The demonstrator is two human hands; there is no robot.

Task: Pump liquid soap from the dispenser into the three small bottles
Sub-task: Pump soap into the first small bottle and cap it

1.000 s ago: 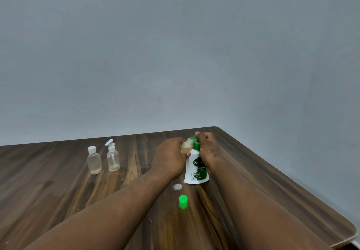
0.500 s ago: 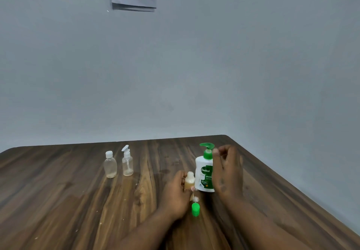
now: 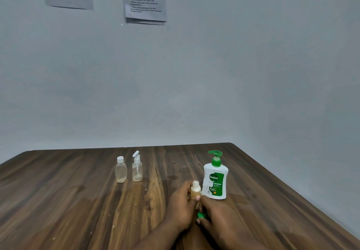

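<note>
A white soap dispenser [image 3: 215, 181] with a green pump head stands upright on the wooden table [image 3: 78, 201]. Just left of it my left hand [image 3: 180, 204] grips a small uncapped bottle [image 3: 195, 189] holding amber soap, set upright on the table. My right hand [image 3: 212, 213] is low in front of the dispenser, its fingers closed around a small green cap [image 3: 201, 215]. Farther left stand a clear bottle with a white screw cap [image 3: 120, 170] and a clear bottle with a white spray top [image 3: 137, 168], each with a little liquid at the bottom.
The table's right edge [image 3: 292, 189] runs diagonally close to the dispenser, beside a plain grey wall. Printed sheets [image 3: 145, 0] hang on the wall above. Small droplets speckle the wood near the front left.
My left hand lowered the small bottle from the pump spout to the table. My right hand left the pump head and came down onto the green cap. The camera view tilted upward.
</note>
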